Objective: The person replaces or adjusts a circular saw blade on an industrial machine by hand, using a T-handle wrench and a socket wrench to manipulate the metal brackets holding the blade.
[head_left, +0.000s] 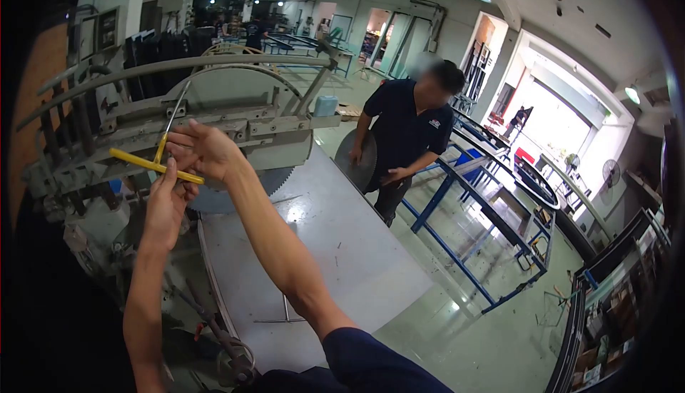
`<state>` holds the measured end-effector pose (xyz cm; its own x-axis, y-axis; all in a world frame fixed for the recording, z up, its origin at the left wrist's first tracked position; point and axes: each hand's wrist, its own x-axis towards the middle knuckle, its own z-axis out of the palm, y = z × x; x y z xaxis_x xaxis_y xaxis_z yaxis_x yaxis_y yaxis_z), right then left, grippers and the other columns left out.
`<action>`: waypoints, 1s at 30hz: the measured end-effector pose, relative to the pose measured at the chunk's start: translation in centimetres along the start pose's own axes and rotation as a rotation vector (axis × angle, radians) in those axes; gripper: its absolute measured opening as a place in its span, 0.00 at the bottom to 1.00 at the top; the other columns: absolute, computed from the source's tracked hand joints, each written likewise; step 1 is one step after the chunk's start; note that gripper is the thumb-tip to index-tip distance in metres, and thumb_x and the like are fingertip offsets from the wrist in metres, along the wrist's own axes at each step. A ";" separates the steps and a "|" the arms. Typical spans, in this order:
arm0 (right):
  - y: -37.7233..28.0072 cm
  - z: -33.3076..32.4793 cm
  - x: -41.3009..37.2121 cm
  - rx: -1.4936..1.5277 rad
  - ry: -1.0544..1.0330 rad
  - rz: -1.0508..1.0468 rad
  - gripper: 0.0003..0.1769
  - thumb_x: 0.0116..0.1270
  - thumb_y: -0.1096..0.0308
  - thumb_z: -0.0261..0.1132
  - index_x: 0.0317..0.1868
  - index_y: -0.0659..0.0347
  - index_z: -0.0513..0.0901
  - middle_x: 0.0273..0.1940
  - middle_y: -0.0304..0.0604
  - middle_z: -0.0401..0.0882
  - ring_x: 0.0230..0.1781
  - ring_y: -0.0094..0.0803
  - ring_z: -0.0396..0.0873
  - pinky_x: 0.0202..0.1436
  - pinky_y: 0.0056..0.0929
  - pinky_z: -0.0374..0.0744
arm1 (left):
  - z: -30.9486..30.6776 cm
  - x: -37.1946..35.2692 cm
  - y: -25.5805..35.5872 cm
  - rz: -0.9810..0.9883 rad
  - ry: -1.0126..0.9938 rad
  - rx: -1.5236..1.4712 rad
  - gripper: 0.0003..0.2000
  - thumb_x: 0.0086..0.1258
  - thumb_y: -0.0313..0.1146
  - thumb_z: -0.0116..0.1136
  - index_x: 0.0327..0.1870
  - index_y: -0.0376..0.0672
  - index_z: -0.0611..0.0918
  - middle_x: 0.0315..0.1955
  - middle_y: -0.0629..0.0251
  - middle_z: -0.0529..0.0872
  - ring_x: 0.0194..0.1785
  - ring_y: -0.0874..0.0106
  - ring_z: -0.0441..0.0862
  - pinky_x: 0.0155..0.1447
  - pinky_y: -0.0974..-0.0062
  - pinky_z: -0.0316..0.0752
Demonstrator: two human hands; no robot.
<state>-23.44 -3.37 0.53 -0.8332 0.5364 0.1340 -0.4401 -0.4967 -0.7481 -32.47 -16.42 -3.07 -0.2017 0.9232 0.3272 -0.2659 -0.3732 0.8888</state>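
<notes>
A yellow T-handled tool [146, 163] with a thin metal shaft reaches up to the guard of a large saw machine [228, 93]. My left hand [168, 207] is closed on the crossbar of the handle from below. Just above it, my right hand [203, 152] is beside the stem of the handle, its fingers curled and partly spread; whether they grip the tool is unclear. Behind my right forearm, a toothed circular blade [275, 181] shows under the guard, over a grey metal table [342, 250].
Beyond the table a co-worker [414, 122] stands holding a round disc [357, 159] at the side. Blue metal frames [464, 215] stand on the right. A light blue container [326, 105] is behind the machine. A thin T-shaped metal rod [287, 311] lies on the grey table.
</notes>
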 end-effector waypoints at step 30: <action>-0.4 -3.3 7.3 0.192 -0.072 0.011 0.11 0.71 0.63 0.66 0.36 0.61 0.78 0.25 0.37 0.79 0.15 0.11 0.71 0.15 0.06 0.72 | -3.9 1.7 3.8 0.199 0.051 0.722 0.29 0.78 0.29 0.44 0.78 0.46 0.54 0.39 0.62 0.81 0.45 0.76 0.83 0.51 0.78 0.80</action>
<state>-28.22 2.99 -0.40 -0.8572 0.4834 0.1773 -0.4805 -0.6273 -0.6128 -37.55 -16.59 -0.40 -0.2299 0.8327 0.5037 0.4608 -0.3627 0.8100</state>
